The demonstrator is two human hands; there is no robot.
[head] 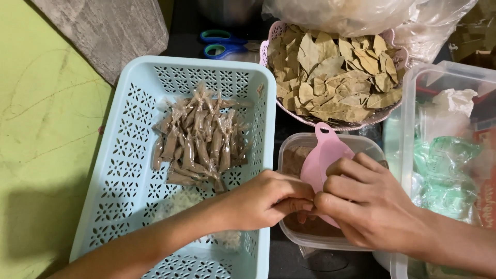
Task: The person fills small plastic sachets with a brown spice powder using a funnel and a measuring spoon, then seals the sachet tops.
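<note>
My left hand and my right hand meet fingertip to fingertip above a clear plastic tub of brown powder. Both pinch something small between them; what it is stays hidden by the fingers. A pink scoop lies in the tub, partly under my right hand. To the left, a light blue perforated basket holds a pile of small clear packets filled with brown powder, and my left forearm crosses its near corner.
A pink basket of dried bay leaves stands at the back, with a plastic bag behind it. Blue-handled scissors lie at the back centre. A clear bin with bags fills the right. Green surface on the left.
</note>
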